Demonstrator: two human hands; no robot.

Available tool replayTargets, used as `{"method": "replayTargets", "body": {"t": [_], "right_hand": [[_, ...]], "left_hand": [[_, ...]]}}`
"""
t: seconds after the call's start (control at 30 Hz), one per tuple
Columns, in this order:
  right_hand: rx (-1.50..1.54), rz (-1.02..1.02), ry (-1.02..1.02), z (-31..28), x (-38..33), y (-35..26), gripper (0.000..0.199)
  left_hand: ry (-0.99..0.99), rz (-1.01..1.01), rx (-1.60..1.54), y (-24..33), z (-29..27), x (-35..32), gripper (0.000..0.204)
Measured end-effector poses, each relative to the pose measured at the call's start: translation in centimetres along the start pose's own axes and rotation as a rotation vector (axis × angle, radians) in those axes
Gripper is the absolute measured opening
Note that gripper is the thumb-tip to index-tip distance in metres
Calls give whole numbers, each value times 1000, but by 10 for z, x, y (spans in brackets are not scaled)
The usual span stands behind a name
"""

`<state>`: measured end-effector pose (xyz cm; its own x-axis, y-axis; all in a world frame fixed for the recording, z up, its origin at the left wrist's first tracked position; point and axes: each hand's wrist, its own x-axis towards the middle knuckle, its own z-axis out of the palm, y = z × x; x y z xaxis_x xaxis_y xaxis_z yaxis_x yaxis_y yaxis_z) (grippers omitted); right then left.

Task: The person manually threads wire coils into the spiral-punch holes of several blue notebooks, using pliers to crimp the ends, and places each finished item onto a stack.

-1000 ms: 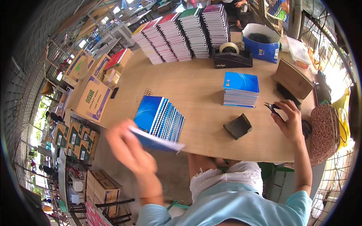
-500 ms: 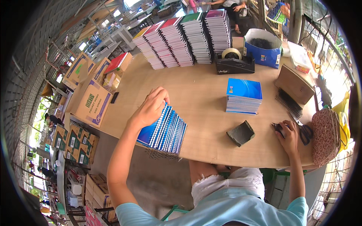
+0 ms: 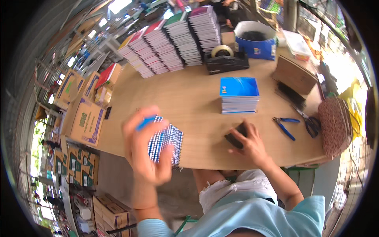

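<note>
Tape dispenser point(image 3: 227, 64) behind blue notebooks point(image 3: 239, 102)

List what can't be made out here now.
All in the head view:
Left hand: motion blur hides whether it grips the blue notebooks.
Dark block: partly covered by the right hand, grip unclear.
Blue container: dark contents too fine to identify.
Light-blue shirt: cut by lower edge.

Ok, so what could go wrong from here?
The spiral notebooks are right by the front edge of the table, so a bump from the left hand might send some to the floor. The pliers lie loose with handles spread, near the right hand at the dark block; a sleeve or wrist could perhaps catch them.
</note>
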<state>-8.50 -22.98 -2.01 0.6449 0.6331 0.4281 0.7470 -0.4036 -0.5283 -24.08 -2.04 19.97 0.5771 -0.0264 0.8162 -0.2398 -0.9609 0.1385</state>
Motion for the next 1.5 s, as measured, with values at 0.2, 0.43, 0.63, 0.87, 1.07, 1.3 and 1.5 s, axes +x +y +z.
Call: {"method": "replayTargets", "body": {"t": [0.2,0.43,0.63,0.87,1.07,1.3,1.5], "right_hand": [[-226,-35,-107,-49,3,61,42],[-196,210,134,-82,58,165,26],[-600,88,95,-67,76,199,13],[-310,-225,90,-126,63,176,28],[184,-183,-41,-108,36,88,18],[241,-109,-58,-75,24,56,16],[344,-186,-144,-77,27,53,14]], "left_hand": [[-146,-889,-792,-46,165,-32,52],[-380,-1106,-596,-160,285,-13,62],[-328,-1100,-464,-135,278,7,39],[74,-647,-579,-37,190,-43,55],[-149,-511,-264,-8,175,-156,40],[36,-668,-457,14,205,-172,22],[59,-667,-468,14,208,-173,21]]}}
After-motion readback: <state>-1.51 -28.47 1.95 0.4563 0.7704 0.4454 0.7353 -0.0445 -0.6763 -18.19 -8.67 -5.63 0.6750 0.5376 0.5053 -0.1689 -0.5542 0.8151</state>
